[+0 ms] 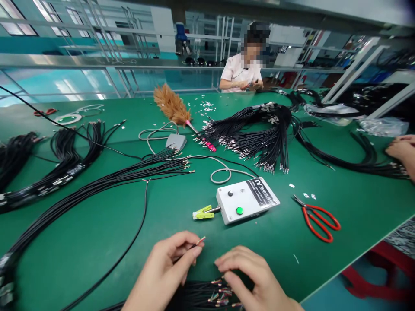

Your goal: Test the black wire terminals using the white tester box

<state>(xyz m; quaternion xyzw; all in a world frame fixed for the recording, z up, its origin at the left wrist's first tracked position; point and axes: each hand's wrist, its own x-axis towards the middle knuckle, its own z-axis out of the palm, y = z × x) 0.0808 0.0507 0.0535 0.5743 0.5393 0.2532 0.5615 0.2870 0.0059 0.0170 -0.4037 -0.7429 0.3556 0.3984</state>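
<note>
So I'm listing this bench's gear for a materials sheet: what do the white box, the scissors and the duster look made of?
The white box looks like painted metal or plastic; its matte, crisp-edged shell leaves that open. The scissors have dull grey blades, likely steel, and glossy red handles that look plastic-coated. The duster has a fluffy brown head, seemingly feathers, on a pink handle, probably plastic.

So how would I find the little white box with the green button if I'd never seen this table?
Start with the big green table and look just past the person's two hands, left hand and right hand. The white box lies flat there, left of the red scissors. It is the only box with a round green button, a black knob and a yellow-green clip sticking out of its left end.
</note>
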